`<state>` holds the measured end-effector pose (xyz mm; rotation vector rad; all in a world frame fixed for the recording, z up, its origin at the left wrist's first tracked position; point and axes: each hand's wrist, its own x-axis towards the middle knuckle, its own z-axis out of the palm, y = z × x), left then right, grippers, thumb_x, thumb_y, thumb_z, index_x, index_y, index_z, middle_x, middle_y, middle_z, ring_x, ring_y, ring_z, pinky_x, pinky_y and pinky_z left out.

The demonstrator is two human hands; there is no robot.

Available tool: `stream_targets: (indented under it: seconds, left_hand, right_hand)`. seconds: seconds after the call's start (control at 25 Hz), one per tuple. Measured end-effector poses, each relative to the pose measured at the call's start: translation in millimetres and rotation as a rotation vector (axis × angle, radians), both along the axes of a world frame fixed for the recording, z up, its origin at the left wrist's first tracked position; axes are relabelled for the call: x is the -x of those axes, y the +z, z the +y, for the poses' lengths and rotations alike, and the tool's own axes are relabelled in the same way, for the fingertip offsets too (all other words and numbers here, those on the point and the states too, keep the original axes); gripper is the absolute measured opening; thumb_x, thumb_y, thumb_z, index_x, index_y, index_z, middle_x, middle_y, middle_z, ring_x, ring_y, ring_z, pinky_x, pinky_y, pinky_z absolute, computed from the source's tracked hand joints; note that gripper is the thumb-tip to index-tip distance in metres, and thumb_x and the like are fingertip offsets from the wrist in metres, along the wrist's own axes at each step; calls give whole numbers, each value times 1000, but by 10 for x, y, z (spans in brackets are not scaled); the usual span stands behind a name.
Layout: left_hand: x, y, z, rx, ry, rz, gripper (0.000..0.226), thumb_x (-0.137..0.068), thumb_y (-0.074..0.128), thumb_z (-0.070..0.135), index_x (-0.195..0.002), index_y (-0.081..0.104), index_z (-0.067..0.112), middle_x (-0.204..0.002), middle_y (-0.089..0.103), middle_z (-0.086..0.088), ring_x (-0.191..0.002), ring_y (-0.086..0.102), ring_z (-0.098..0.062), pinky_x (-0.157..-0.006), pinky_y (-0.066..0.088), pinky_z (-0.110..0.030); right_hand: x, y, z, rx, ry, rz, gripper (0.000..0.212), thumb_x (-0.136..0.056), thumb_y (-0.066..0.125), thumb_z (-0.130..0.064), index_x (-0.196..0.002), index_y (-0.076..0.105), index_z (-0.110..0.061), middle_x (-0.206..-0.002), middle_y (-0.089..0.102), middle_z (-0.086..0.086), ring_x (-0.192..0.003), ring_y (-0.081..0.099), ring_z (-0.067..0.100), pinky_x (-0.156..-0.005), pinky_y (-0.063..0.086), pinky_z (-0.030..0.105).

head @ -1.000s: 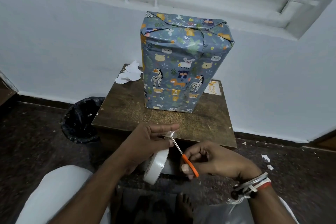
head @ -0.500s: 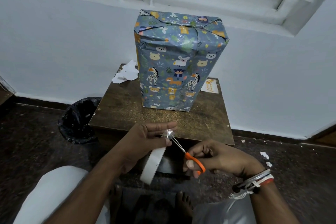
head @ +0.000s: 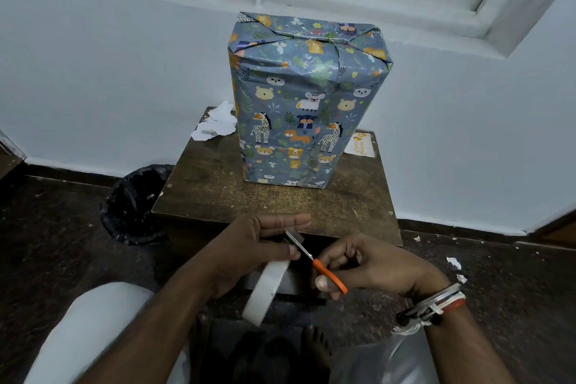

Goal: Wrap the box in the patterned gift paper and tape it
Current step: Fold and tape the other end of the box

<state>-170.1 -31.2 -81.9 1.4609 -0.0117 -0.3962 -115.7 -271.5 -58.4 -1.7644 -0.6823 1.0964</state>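
Note:
The box (head: 304, 109), covered in grey-blue paper with cartoon animals, stands upright on a small wooden table (head: 218, 193); its top folds are closed. In front of the table's near edge my left hand (head: 255, 246) holds a white tape roll (head: 265, 290) and pinches a short clear strip pulled from it. My right hand (head: 371, 265) grips small orange-handled scissors (head: 314, 262), whose blades lie across that strip beside my left fingertips.
White paper scraps (head: 216, 126) lie at the table's back left and a small card (head: 360, 143) at its back right. A black-lined waste bin (head: 134, 203) stands on the dark floor to the left. The white wall is right behind the box.
The scissor blades have closed in on the tape strip between my left fingers. The view has shifted slightly; the box has not moved.

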Motion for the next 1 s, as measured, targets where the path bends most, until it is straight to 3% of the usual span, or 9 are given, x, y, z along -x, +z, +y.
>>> stream_targets:
  seconds: [0.12,0.32,0.4,0.56,0.72,1.0]
  left_hand:
    - [-5,-8,19,19,4,-9,53,-87,67,-15,-128,70,19,-127,72,3,-115,69,-12,-91,56,-25]
    - [1,-53,34,-28,48,-50,32,-87,70,-11,-112,78,7,-108,77,-14,-103,73,-24,-87,58,-26]
    - [3,-51,37,-52,41,-49,30,-87,70,-10,-111,78,6,-106,78,-13,-103,74,-23,-85,57,-24]
    - [12,-4,25,-64,17,-22,34,-89,68,-10,-115,77,9,-101,79,-12,-94,74,-16,-79,55,-19]
    - [9,23,14,-29,-12,5,40,-89,66,-14,-118,74,13,-115,77,0,-105,73,-14,-83,55,-19]
    - [5,23,3,-2,1,13,43,-89,65,-15,-120,73,13,-115,77,-1,-107,72,-11,-82,55,-19]
  right_hand:
    - [-3,-12,-3,4,-19,-12,8,-93,76,-18,-98,79,-12,-81,74,9,-72,67,11,-74,50,20]
    - [-10,-20,-19,15,-31,-29,11,-92,77,-21,-98,79,-11,-81,74,12,-74,67,13,-75,51,21]
    - [-10,-22,-18,14,-31,-24,11,-92,77,-21,-98,80,-12,-83,74,18,-75,67,15,-77,52,23]
    - [-8,-15,-21,11,-6,-19,8,-92,76,-21,-96,79,-15,-81,74,11,-73,66,13,-75,50,22]
    - [-4,-3,-20,16,1,-23,10,-93,76,-23,-96,79,-15,-82,73,16,-73,66,15,-75,50,24]
    - [-13,35,-27,28,4,-46,13,-94,75,-18,-97,78,-5,-81,73,16,-71,65,13,-75,51,23]
